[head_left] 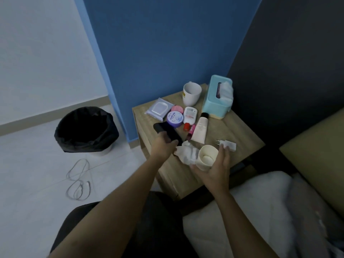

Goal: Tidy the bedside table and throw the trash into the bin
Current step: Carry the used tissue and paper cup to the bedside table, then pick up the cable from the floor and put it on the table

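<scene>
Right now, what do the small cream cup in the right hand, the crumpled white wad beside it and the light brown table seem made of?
The small cream cup: probably paper, matt, with a thin rim. The crumpled white wad: likely tissue, with soft irregular creases. The light brown table: wood or laminate, matt, with faint grain lines.

this was a bedroom: a wooden bedside table [242, 132] stood against a blue wall [167, 43], beside a white-sheeted bed [242, 202] with a tan headboard [316, 142], and a lined bin [86, 129] sat on the pale floor [28, 164].
</scene>
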